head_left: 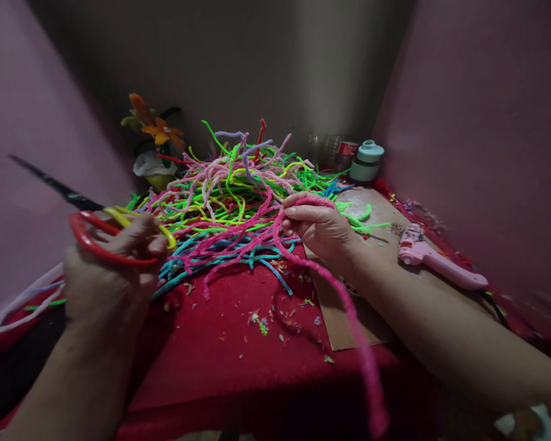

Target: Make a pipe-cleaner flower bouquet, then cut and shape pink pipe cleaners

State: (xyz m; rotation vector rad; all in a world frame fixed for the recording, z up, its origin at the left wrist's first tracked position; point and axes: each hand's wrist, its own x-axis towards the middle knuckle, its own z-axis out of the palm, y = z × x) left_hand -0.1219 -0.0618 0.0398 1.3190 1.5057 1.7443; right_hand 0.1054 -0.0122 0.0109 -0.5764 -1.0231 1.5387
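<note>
My left hand (112, 275) is closed around the red and yellow handles of a pair of scissors (80, 199), its dark blades pointing up and to the left. Between the thumb and fingers of my right hand (324, 229) is a bright pink pipe cleaner (324, 272). One end of it loops over the hand, and the long part curves down toward the front edge. Just beyond both hands lies a tangled heap of pipe cleaners (229, 202) in green, yellow, pink, purple and blue.
A red cloth (197, 349) with scattered fuzz covers the table. On the right, a pink glue gun (445, 260) rests on a cardboard sheet (344, 318). Behind stand a pale-blue bottle (366, 162) and an orange-flowered pot (160, 177). Walls close in on both sides.
</note>
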